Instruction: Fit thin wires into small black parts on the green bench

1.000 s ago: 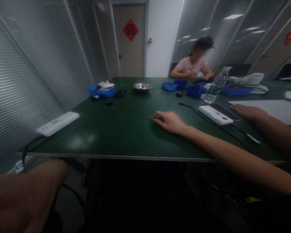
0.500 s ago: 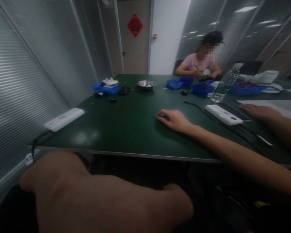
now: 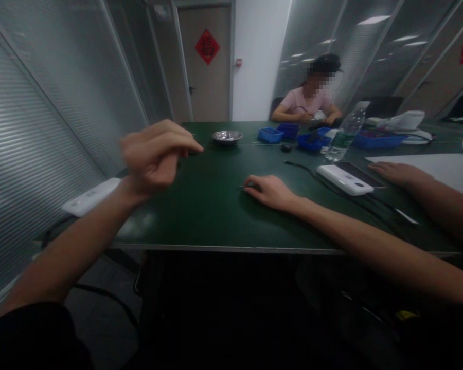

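Note:
My left hand (image 3: 156,154) is raised over the left part of the green table (image 3: 200,221). Its fingers reach forward, loosely bent and a little apart, with nothing visible in them. On the tabletop rests my right hand (image 3: 269,191), fingers curled round a slim tool (image 3: 241,186). Only a thin, pale tip of that tool shows, pointing left; the fingers hide its kind. Beyond the hands is a round metal dish (image 3: 227,137). A white power bank (image 3: 345,180) with a black cable lies to the right of my right hand.
A co-worker's hand (image 3: 403,173) lies at the right by a white sheet (image 3: 440,167). Near it stand a plastic bottle (image 3: 345,134) and blue baskets (image 3: 270,134). Another white device (image 3: 90,197) lies at the left edge. A person in pink (image 3: 308,105) sits across.
My left hand has risen from below the table edge to above the tabletop, now covering the left blue basket. My right hand keeps its place; the view has shifted slightly.

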The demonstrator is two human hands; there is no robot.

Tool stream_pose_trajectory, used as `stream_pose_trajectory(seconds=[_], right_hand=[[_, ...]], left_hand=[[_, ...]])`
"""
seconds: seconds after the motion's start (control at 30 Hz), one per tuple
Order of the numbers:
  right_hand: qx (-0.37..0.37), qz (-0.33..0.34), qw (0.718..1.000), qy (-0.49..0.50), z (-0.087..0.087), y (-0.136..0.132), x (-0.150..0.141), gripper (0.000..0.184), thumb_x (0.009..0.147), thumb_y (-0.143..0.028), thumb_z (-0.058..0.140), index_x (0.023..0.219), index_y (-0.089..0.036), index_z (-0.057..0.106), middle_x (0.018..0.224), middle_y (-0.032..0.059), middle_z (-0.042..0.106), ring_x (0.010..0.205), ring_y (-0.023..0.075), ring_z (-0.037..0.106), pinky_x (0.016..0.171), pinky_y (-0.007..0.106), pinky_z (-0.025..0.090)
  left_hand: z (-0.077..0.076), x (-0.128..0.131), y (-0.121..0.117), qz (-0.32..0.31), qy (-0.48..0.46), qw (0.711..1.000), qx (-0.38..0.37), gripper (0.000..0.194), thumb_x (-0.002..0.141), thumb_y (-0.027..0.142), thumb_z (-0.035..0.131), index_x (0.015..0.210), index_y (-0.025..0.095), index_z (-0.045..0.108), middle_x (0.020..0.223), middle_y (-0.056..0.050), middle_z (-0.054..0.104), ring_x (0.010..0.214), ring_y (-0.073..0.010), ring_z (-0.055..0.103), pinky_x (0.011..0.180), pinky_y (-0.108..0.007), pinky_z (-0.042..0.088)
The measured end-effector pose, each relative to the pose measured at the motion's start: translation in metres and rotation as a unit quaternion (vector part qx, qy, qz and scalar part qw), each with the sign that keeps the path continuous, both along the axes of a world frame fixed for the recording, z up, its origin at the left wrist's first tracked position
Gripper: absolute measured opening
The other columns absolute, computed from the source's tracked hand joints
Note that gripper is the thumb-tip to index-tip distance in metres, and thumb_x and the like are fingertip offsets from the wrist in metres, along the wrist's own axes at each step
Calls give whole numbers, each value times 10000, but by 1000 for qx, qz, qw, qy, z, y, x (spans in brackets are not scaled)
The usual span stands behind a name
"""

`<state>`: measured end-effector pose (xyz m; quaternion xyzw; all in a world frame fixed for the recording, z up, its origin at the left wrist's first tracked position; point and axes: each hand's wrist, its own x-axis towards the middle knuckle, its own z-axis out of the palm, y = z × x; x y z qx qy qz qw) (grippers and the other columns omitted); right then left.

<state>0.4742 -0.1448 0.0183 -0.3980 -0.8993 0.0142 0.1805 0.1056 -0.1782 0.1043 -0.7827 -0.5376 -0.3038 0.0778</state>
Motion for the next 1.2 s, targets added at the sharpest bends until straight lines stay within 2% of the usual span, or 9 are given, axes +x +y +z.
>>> stream_pose_trajectory(seconds=[0.07, 0.13, 0.23, 0.37, 0.5, 0.67, 0.77, 0.83, 1.2], right_hand=[[-2, 2, 1000, -3, 1, 0, 0, 272, 1020, -424, 540, 1192, -250, 658, 919, 43, 735, 745, 188, 628, 674, 281, 380], [-8, 4, 1000, -6, 2, 0, 0, 276, 1022, -429, 538, 1198, -250, 652, 918, 46, 731, 747, 189, 628, 663, 279, 377], [-17, 2, 1000, -6, 3, 0, 1, 278, 1022, -431, 539, 1203, -249, 647, 924, 47, 727, 753, 188, 630, 653, 274, 378], [-20, 5, 1000, 0, 3, 0, 0, 285, 1025, -427, 537, 1211, -240, 647, 924, 49, 727, 750, 186, 630, 660, 278, 386], [-13, 16, 1000, 19, 0, -1, -1, 279, 1022, -411, 549, 1217, -237, 645, 976, 54, 737, 789, 191, 646, 692, 283, 409], [6, 46, 998, 47, -4, -2, -1, 290, 1030, -417, 542, 1226, -226, 639, 1057, 69, 738, 846, 202, 662, 739, 292, 432], [10, 62, 996, 60, -4, -2, -1, 285, 1024, -410, 549, 1215, -223, 647, 1038, 65, 739, 832, 197, 659, 736, 289, 429], [12, 70, 995, 65, -4, -4, -1, 267, 1014, -387, 558, 1195, -219, 659, 1004, 58, 739, 799, 188, 649, 721, 283, 420], [0, 93, 994, 63, 4, -16, -4, 229, 963, -313, 585, 1116, -200, 711, 919, 43, 732, 725, 159, 616, 685, 262, 396]], left_hand=[[4, 2, 27, -67, 41, 997, 2, 359, 1017, 253, 458, 1294, 252, 687, 1304, -24, 679, 1213, -258, 639, 1068, -443, 473], [-6, -12, 64, -40, 73, 995, -54, 424, 939, 317, 607, 1336, 176, 660, 1382, -98, 650, 1287, -300, 590, 1118, -435, 428], [-39, -54, 112, 55, 75, 980, -174, 660, 851, 423, 726, 1417, 109, 596, 1427, -196, 611, 1282, -348, 592, 1066, -416, 457], [-79, -96, 133, 68, 70, 979, -177, 452, 921, 371, 634, 1297, 123, 679, 1299, -176, 688, 1177, -311, 647, 1017, -388, 472], [-84, -77, 123, 24, 25, 986, -160, 316, 942, 349, 621, 1173, 161, 727, 1174, -129, 731, 1048, -265, 676, 920, -367, 500], [-77, 10, 93, -133, -13, 973, -188, 314, 945, 391, 633, 1159, 179, 721, 1102, -85, 726, 974, -228, 671, 824, -339, 503], [-80, 65, 67, -265, -39, 937, -223, 322, 937, 404, 655, 1150, 172, 718, 1049, -73, 719, 914, -197, 659, 786, -307, 500], [-83, 90, 51, -303, -66, 922, -232, 356, 933, 385, 662, 1214, 169, 698, 988, -61, 706, 851, -180, 644, 743, -292, 496], [-84, 101, 20, -315, -55, 935, -155, 250, 955, 326, 672, 1128, 171, 762, 995, -71, 683, 862, -186, 633, 780, -310, 485]])
